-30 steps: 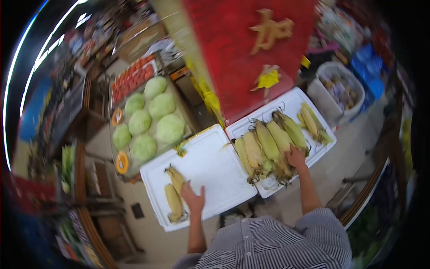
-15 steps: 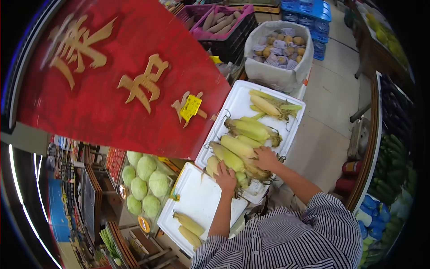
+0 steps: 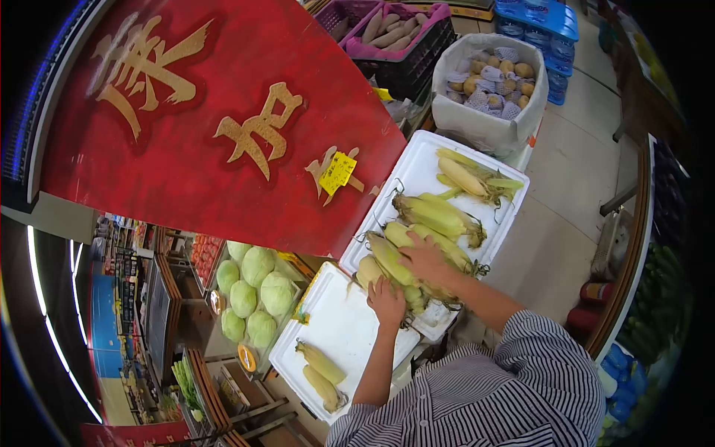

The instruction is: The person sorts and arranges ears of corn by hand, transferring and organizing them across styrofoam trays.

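Observation:
Several ears of corn in pale green husks lie in a white foam tray (image 3: 402,160). My right hand (image 3: 430,262) lies across the middle ears, its fingers spread over a husked ear of corn (image 3: 389,257). Lower and to the left, my left hand (image 3: 386,302) has its fingers curled over a paler ear of corn (image 3: 368,271) at the tray's near end; its fingertips are partly hidden. A second white foam tray (image 3: 335,313) sits beside my left forearm, with two ears of corn (image 3: 322,363) at its lower end.
A red sign (image 3: 186,134) with gold characters rises at the left. Below it are several green cabbages (image 3: 277,293). A white-lined bin of potatoes (image 3: 491,115) and a crate of root vegetables (image 3: 391,31) stand beyond the corn. A vegetable shelf (image 3: 629,261) runs along the right.
My right hand has slid left across the corn, with its fingers further apart. My left hand has shifted slightly down over the near ear. The whole view has moved a little.

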`<state>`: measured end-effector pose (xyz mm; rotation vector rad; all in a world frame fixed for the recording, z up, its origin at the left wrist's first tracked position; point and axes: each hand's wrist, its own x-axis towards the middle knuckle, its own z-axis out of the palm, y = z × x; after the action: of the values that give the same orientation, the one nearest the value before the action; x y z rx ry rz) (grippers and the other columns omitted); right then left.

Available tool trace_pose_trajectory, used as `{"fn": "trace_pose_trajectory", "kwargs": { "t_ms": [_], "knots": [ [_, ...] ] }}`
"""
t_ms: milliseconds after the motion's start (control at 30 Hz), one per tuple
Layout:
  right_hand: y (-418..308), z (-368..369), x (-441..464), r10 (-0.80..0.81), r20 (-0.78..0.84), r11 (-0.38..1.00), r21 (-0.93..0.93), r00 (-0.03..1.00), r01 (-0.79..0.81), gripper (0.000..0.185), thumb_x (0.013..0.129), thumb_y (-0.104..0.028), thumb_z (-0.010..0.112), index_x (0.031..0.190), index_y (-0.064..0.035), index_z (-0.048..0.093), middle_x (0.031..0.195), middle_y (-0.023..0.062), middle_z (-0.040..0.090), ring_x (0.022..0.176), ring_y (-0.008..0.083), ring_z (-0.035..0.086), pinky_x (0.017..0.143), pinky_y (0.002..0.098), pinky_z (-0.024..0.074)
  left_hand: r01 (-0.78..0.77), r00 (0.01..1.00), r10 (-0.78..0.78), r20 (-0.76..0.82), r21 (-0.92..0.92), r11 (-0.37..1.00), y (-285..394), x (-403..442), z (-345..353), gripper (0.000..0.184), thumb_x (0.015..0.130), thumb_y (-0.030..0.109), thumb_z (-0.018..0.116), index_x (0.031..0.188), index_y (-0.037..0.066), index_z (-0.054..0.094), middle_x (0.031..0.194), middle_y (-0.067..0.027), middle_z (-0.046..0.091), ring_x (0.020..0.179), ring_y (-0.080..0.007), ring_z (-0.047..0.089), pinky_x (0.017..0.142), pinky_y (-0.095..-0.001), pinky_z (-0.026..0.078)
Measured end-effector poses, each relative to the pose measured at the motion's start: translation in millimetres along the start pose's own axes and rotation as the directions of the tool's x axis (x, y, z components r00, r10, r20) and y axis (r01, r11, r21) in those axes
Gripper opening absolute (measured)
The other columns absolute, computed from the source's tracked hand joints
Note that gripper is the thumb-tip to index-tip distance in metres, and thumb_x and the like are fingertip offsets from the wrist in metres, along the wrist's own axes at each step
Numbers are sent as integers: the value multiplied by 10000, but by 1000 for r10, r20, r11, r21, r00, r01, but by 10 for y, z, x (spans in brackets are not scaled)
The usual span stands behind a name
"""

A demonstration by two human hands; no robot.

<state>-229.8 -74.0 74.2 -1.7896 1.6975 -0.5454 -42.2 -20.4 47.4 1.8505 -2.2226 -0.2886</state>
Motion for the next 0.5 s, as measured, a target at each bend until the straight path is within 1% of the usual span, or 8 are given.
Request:
{"fn": "trace_pose_trajectory", "kwargs": {
  "t_ms": [33,133,233,267,300,333,433,500],
  "knots": [
    [61,-23,19,20,25,994,103,1000,-22,403,843,-385,622,1210,-219,616,1405,149,373,1188,441,395,954,512,402,5,1000,-4,-17,32,999,141,12,-107,552,868,306,573,1322,22,438,1352,-206,418,1214,-406,429,1007,-553,315],
    [223,116,49,-85,-105,989,111,991,97,293,827,-250,646,1109,-174,665,1389,163,389,1159,406,420,922,495,417,69,997,-55,47,-378,923,436,119,-182,637,847,331,612,1361,30,386,1252,-260,442,1134,-438,471,954,-489,389],
    [237,157,79,-165,-257,976,94,952,195,318,798,-157,663,1112,-114,645,1257,193,493,1064,320,511,866,422,451,217,975,-191,111,-319,923,538,267,-80,753,828,365,638,1422,64,286,1210,-311,452,1094,-471,506,921,-457,446],
    [264,116,79,-25,-168,956,286,985,73,337,797,-152,666,1128,-98,631,1206,187,519,1028,293,532,844,395,458,247,968,-217,129,-303,921,535,316,-64,793,815,386,649,1433,74,261,1213,-320,446,1082,-472,515,918,-462,448],
    [228,-56,45,102,-56,887,456,993,-65,357,797,-148,669,1143,-83,618,1155,181,546,991,266,553,822,367,464,273,960,-239,148,-285,919,509,373,-54,834,802,406,659,1444,83,236,1216,-329,440,1069,-473,523,916,-467,450],
    [203,-189,27,207,73,775,596,976,-209,377,796,-143,672,1159,-68,604,1103,174,572,954,240,575,801,339,471,295,952,-258,165,-268,917,506,427,-70,876,789,427,669,1455,92,211,1219,-338,435,1057,-474,532,914,-472,452],
    [488,-333,-176,289,213,407,855,933,-321,499,771,-154,707,1233,-54,545,1025,126,594,877,193,589,750,271,473,385,914,-338,224,-218,897,560,539,-163,966,754,449,697,1479,115,152,1190,-307,451,1025,-453,543,880,-475,468],
    [706,-394,-406,255,215,304,907,943,-290,511,791,-157,687,1265,-65,520,1079,124,593,931,203,594,779,277,489,411,900,-368,234,-172,895,639,588,-242,1004,740,462,706,1486,129,122,1181,-305,460,1019,-449,549,873,-474,474]
  ]
}}
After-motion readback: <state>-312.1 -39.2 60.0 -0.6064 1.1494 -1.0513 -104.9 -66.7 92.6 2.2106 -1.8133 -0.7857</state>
